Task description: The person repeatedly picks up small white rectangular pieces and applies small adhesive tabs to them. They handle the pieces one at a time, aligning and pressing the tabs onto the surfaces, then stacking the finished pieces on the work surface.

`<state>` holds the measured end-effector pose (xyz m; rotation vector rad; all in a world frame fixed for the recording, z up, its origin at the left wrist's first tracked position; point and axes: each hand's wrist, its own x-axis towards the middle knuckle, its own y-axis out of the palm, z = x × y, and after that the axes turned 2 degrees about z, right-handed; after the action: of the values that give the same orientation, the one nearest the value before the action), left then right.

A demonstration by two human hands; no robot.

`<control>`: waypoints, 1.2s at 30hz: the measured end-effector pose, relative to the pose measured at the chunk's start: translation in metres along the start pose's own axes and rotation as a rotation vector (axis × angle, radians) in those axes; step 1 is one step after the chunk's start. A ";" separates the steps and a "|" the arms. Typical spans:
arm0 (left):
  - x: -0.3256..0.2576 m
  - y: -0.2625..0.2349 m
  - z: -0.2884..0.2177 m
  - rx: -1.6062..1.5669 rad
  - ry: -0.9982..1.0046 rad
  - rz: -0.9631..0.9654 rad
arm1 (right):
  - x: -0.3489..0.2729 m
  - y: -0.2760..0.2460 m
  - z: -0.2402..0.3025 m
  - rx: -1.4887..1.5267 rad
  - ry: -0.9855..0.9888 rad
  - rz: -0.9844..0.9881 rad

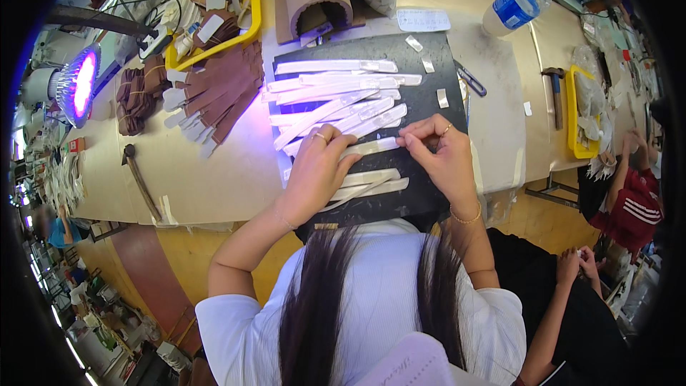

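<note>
A flat white strip (375, 146) lies crosswise on the black mat (427, 171) in front of me. My left hand (318, 169) grips the strip near its left end, fingers bent and pressed down on it. At the other end, my right hand (439, 149) pinches the tip between thumb and forefinger; anything small inside the pinch is hidden. Just beyond lies a loose pile of white strips (343, 109), with shiny pieces at their right ends. Several more white strips (375, 184) rest nearer to me, partly behind my left wrist.
Small shiny tabs (442, 99) and a cutter knife (471, 81) lie right of the pile. Brown straps (221, 96), a hammer (143, 184), a yellow tray (255, 11) and a glowing lamp (86, 86) are left. A bottle (516, 7) stands back right. Another person's hands (577, 266) are at right.
</note>
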<state>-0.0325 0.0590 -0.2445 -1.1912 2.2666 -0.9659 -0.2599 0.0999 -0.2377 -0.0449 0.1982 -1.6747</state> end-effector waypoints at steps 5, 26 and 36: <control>0.003 0.008 0.003 0.084 0.024 0.035 | -0.003 -0.002 0.007 -0.059 0.125 0.071; -0.038 -0.043 0.018 -0.225 -0.363 0.290 | -0.006 0.000 -0.002 -0.513 0.138 0.354; -0.051 -0.054 0.033 -0.006 -0.464 0.274 | 0.000 0.002 -0.001 -0.698 0.159 0.279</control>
<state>0.0459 0.0671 -0.2258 -0.9526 1.9868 -0.5145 -0.2577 0.0995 -0.2388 -0.3902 0.8636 -1.2648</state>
